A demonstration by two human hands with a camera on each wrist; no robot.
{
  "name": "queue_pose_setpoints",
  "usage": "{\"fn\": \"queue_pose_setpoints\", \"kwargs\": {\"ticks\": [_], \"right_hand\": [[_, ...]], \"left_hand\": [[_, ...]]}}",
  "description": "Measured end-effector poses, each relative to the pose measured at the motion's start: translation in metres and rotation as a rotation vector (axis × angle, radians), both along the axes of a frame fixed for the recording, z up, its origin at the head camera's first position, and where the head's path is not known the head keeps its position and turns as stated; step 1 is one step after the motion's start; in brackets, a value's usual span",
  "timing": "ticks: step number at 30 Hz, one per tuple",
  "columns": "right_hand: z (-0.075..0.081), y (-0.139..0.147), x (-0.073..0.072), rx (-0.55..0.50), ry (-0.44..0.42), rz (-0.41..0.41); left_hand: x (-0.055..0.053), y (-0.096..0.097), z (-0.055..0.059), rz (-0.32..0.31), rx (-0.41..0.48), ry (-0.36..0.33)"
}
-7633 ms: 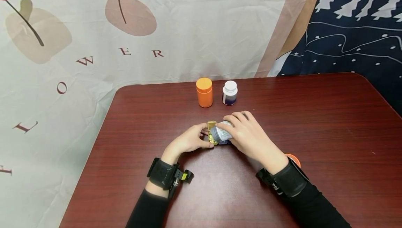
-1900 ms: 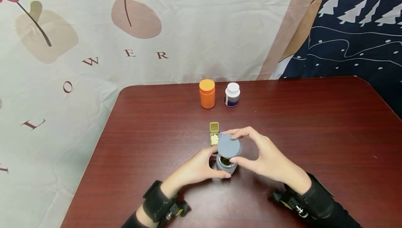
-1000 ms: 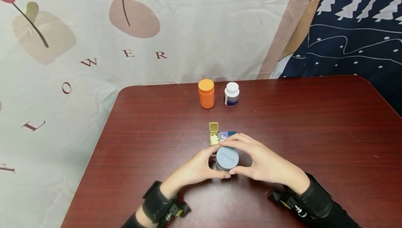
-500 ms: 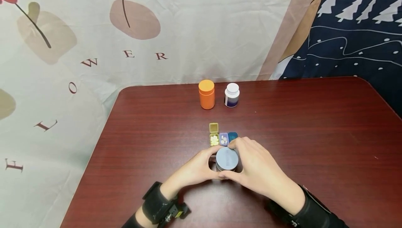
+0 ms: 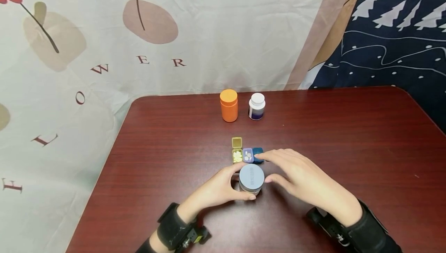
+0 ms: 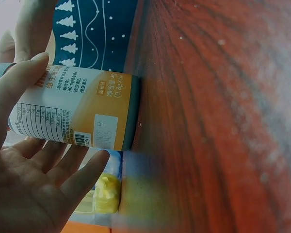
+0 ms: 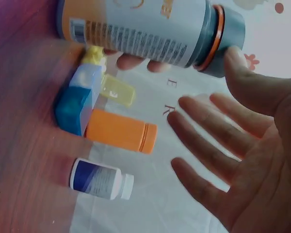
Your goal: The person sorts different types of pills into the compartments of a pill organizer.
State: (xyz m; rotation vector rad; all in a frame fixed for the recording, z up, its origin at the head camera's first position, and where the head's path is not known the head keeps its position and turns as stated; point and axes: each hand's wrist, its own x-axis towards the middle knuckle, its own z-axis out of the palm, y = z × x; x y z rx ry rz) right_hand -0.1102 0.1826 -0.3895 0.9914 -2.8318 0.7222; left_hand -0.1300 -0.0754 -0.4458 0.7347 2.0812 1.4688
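My left hand (image 5: 223, 185) holds a vitamin bottle (image 6: 75, 107) with a white and orange label, upright on the table, thumb and fingers around its sides. Its grey cap (image 5: 251, 177) sits on top, with an orange ring showing under it in the right wrist view. My right hand (image 5: 296, 173) is just right of the cap, fingers spread and relaxed, thumb tip close to the cap's side. Behind the bottle lies a small pill box: a yellow compartment (image 5: 237, 156) with its lid up and pale tablets inside, a purple compartment (image 5: 247, 155) with white pills, and a blue compartment (image 5: 258, 153).
An orange bottle (image 5: 229, 108) and a white bottle (image 5: 256, 106) with a dark blue label stand toward the back of the brown table (image 5: 174, 129). A printed cloth (image 5: 223, 32) hangs behind the table's far edge.
Earlier the right hand tipped the bottle over the yellow compartment. Later it brought the grey cap onto the upright bottle and gripped it; now that hand has come off to the right.
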Motion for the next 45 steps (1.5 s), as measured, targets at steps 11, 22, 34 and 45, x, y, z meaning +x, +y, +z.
{"fn": "queue_pose_setpoints", "kwargs": {"ticks": [11, 22, 34, 45], "right_hand": [[-0.005, -0.01, 0.002, -0.039, 0.011, 0.039], [-0.024, -0.039, 0.012, -0.069, 0.315, 0.051], [-0.029, -0.045, 0.013, -0.109, 0.302, 0.005], [-0.009, -0.001, 0.0, -0.137, -0.012, 0.106]], "left_hand": [[-0.001, -0.003, -0.008, -0.015, 0.001, 0.055], [-0.005, -0.006, -0.031, -0.01, -0.016, 0.047], [-0.005, -0.007, -0.031, -0.012, -0.036, 0.091], [-0.017, -0.005, -0.076, -0.019, 0.0, 0.118]]}}
